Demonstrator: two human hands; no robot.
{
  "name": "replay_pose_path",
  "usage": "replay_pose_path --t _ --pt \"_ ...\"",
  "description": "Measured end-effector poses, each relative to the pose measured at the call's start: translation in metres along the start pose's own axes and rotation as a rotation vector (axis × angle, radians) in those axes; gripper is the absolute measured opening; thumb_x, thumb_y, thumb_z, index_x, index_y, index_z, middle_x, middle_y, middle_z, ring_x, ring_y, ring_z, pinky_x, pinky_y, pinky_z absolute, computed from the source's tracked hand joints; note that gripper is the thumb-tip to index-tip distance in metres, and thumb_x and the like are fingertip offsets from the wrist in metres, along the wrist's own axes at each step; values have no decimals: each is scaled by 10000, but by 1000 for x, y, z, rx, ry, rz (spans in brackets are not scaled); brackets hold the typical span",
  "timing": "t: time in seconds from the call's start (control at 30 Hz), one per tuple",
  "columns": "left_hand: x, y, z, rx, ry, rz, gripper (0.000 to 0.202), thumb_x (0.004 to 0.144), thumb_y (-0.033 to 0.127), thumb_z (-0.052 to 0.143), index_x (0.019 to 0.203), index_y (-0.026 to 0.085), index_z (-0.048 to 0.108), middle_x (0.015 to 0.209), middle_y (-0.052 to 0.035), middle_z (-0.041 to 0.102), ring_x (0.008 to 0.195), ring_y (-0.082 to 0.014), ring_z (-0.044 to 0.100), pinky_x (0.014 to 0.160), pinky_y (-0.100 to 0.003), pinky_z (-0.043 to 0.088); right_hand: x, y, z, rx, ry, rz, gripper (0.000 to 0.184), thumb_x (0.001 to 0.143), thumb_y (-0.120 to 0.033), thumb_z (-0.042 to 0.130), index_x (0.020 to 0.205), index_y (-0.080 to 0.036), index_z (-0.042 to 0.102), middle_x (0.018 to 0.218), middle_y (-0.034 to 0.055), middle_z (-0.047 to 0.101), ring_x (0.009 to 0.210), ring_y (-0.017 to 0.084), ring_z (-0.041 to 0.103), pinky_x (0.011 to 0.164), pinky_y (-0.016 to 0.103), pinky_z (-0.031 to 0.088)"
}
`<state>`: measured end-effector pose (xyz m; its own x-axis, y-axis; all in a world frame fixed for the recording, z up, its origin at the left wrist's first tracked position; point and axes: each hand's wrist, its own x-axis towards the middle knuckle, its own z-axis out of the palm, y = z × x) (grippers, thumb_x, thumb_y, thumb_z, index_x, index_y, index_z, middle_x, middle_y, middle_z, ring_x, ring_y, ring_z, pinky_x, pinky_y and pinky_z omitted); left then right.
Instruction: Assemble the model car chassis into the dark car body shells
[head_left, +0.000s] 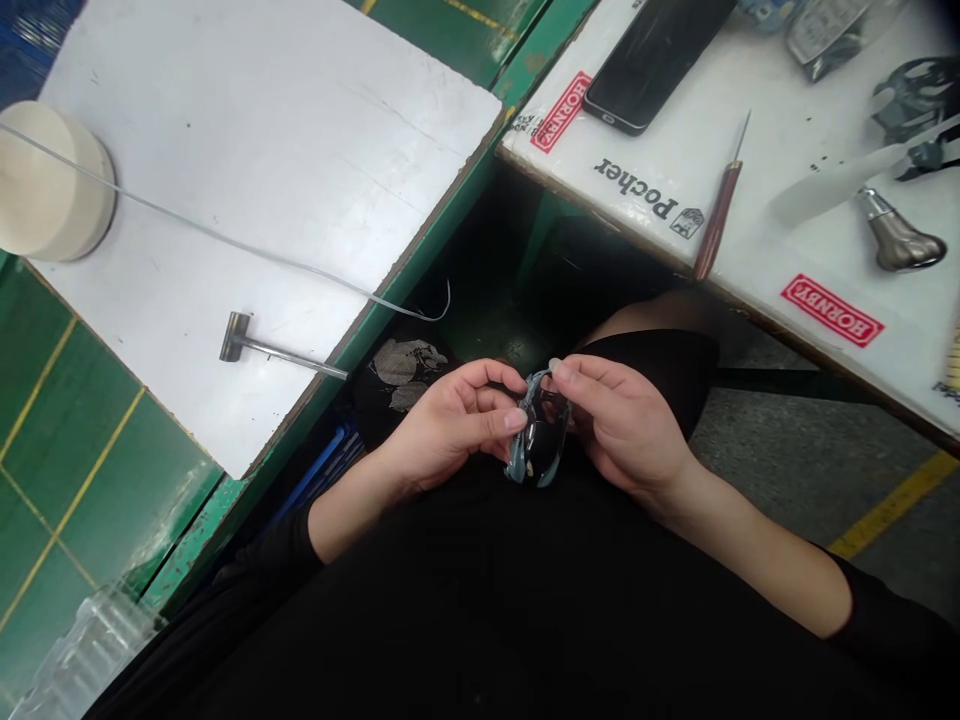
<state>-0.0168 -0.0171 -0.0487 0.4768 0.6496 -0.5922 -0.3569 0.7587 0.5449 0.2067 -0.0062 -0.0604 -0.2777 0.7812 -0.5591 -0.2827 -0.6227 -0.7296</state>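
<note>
- Left hand (pixel 457 422): thumb and fingers pinch the left side of the grey-and-black part (pixel 546 446).
- Right hand (pixel 634 425): thumb and fingers nearly together at its upper right edge.
- Part position: between both hands, before the black shirt (pixel 487 600).

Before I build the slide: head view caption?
Left hand and right hand hold a blue-grey part; T-shaped tool lies left, phone right.

Head camera looks forward (and down) at the hands (pixel 457 425).
</note>
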Motion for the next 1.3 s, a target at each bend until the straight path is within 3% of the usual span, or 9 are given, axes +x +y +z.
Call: replay_pose_path --t 0.23,0.43,0.57,0.73,0.9,1.0,1.13,1.3 --pt "2 -5 -2 -10 40 -22 440 947 432 1035 1201 143 823 916 -55 849 745 -165 822 730 -289 720 -2 3 -2 -16 82 -84 495 909 -677 999 847 -227 803 807 21 700 673 141 557 597 289 470" --pt "1 -5 1 -15 38 31 377 920 393 1057 1176 153 921 1006 -94 904 876 -195 872 861 -318 735 -2 7 -6 -9 162 -253 424 972 -634 965 881 -256 797 869 8 724 714 144 574 640 295 489" --pt "-1 -7 1 34 29 141 395 919 352 1051 1269 203 943 1165 -120 933 1037 -241 892 989 -363 726 -2 14 -12 -140 227 -383 353 1066 -590 882 944 -272 789 888 10 703 786 177 614 680 325 507" --pt "-2 -10 0 36 48 209 367 920 390 1040 1235 224 952 1243 -131 922 1145 -295 877 1041 -435 725 -5 14 -14 -371 268 -623 286 1153 -495 777 967 -278 784 958 31 742 822 203 652 758 389 568" --pt "-2 -9 -1 42 75 261 407 915 396 1049 1258 212 930 1252 -124 901 1151 -252 849 1061 -371 692 -12 5 -7 -534 256 -792 172 1167 -350 745 1017 -289 802 989 45 786 915 231 720 823 427 592" --pt "-1 -8 0 61 78 244 422 931 342 1043 1293 195 883 1129 -92 895 986 -189 850 935 -297 695 -14 2 -5 -501 189 -744 191 1165 -343 752 993 -283 810 964 38 785 902 217 724 823 411 582" --pt "0 -7 0 40 27 118 402 966 354 1019 1259 174 811 863 -35 862 728 -182 833 739 -300 703 -11 5 -8 -322 19 -535 269 1154 -415 779 929 -269 805 930 28 756 820 190 685 757 369 565" --pt "2 -8 -3 9 11 65 390 961 375 1024 1205 158 812 884 -59 883 710 -189 846 715 -296 708 -5 10 -10 -174 12 -352 341 1092 -520 858 882 -256 808 916 28 722 807 180 635 709 332 525"
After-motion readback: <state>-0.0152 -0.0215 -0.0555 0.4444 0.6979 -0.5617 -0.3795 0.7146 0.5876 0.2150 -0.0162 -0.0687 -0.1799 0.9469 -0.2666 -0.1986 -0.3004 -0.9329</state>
